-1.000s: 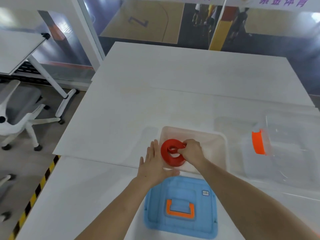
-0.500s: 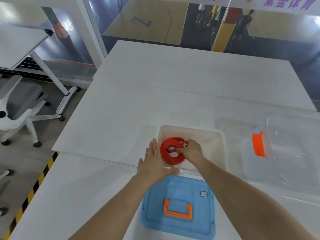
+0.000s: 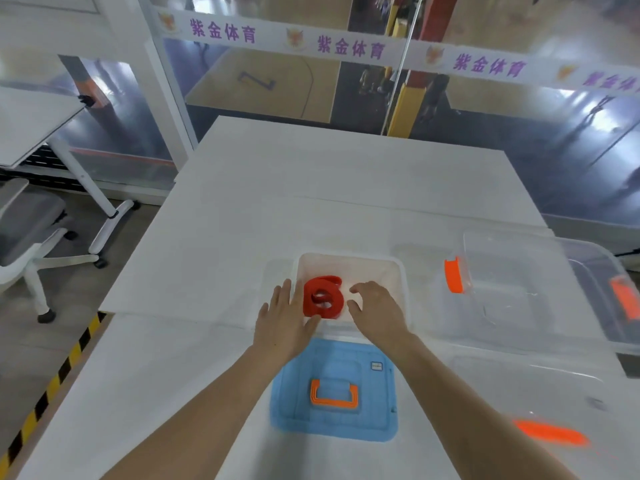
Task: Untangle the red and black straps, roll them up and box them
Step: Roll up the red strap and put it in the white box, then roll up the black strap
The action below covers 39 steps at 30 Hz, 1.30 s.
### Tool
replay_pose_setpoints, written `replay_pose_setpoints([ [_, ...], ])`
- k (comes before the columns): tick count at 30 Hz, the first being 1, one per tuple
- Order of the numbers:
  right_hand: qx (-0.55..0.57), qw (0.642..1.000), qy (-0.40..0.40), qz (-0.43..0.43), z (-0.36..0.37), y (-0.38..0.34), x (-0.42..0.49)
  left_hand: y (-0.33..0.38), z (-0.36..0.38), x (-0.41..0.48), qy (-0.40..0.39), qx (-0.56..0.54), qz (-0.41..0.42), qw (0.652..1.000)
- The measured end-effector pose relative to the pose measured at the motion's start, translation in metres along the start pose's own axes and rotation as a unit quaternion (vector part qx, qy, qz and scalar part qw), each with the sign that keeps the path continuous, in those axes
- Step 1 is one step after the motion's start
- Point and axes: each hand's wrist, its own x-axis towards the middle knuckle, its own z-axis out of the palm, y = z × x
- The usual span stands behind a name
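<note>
Behind, banner (image 3: 349,46) reads 紫金体育; both hands' grip wide beside red strap (image 3: 322,296).

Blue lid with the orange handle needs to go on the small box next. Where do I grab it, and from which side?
Judging by its pose, take the flat blue plastic lid by its raised orange handle, coming straight down from above. The lid lies flat on the white table, handle up, just nearer than the small clear box holding the rolled red strap. Its thin edges offer little to pinch.
</note>
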Motion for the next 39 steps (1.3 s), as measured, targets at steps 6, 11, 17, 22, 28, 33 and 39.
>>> replay_pose_setpoints([
  [6, -0.050, 0.998, 0.040, -0.013, -0.029, -0.006, -0.126, 0.023, -0.006, -0.104, 0.020, -0.001, 0.071, 0.997],
  [11, -0.064, 0.994, 0.075, 0.048, -0.043, 0.008, -0.245, 0.051, 0.012, -0.173, -0.003, -0.026, 0.102, 0.994],
  [17, -0.052, 0.983, 0.131, 0.121, -0.053, 0.054, -0.359, 0.094, 0.043, -0.242, -0.026, -0.003, 0.174, 0.984],
  [22, -0.039, 0.977, 0.141, 0.154, -0.058, 0.109, -0.404, 0.138, 0.073, -0.274, -0.051, 0.027, 0.200, 0.978],
  [28, -0.030, 0.981, 0.113, 0.155, -0.066, 0.206, -0.441, 0.225, 0.135, -0.306, -0.084, 0.029, 0.209, 0.974],
  [33, -0.024, 0.986, 0.068, 0.150, -0.070, 0.305, -0.478, 0.297, 0.202, -0.335, -0.128, -0.011, 0.154, 0.980],
  [39, -0.009, 0.993, 0.014, 0.120, -0.067, 0.376, -0.512, 0.343, 0.264, -0.348, -0.157, -0.032, 0.116, 0.980],
])
